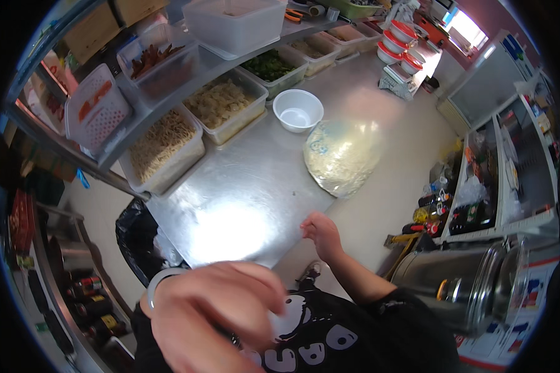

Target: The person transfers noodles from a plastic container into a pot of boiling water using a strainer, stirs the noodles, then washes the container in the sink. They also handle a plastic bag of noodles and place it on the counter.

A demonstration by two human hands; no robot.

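My left hand point(214, 303), blurred and close to the camera, has a pale bangle at its wrist and bent fingers; whether it holds anything cannot be told. My right hand point(323, 235) is beside the metal table's point(256, 182) near right edge, its fingers loosely curled with nothing visible in them. Beyond it, a clear plastic bag of pale food point(343, 156) lies at the table's right edge. An empty white plastic bowl point(298, 111) stands behind the bag. Tubs of shredded food point(163, 151), pale pieces point(221, 105) and green leaves point(270, 67) line the table's back left.
A metal shelf point(168, 100) carrying plastic containers overhangs the tubs. A black bin bag point(133, 238) is at the near left. Bowls with red lids point(399, 42) are stacked at the far end. On the right are a steel barrel point(441, 284) and white shelving point(504, 228) with bottles.
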